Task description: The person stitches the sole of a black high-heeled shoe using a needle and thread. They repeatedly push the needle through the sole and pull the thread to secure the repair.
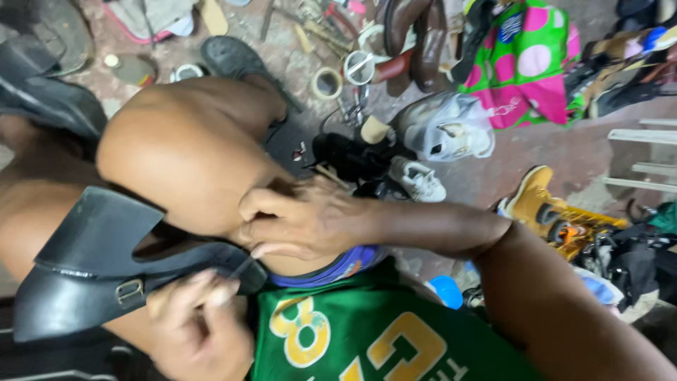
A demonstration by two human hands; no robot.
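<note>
A black leather shoe (92,268) with a metal buckle (129,291) is laid across the person's lap, toe end toward the body, just under the bare knee (183,148). The shoe's pointed end is pinched by the left hand (194,317), fingers closed tight on the edge near the toe; the grip is narrow and holding the shoe. Whether a thin tool or thread is also held there cannot be told because of blur. The right hand (303,219) is pressed against the side of the knee just above the shoe, fingers curled together; the grip looks closed, but what is held, if anything, cannot be told. The right forearm is stretched in from the lower right. A green jersey (367,339) with yellow lettering is worn below the hands.

Further out, the floor (536,155) is littered. A black shoe (352,155) and a white sneaker (417,180) are seen just past the knee. A clear plastic bag (444,127) is lying beside them. A roll of tape (326,82) is near the top centre. A green and pink bag (525,63) is at the upper right. A tan boot (539,204) is well apart on the right.
</note>
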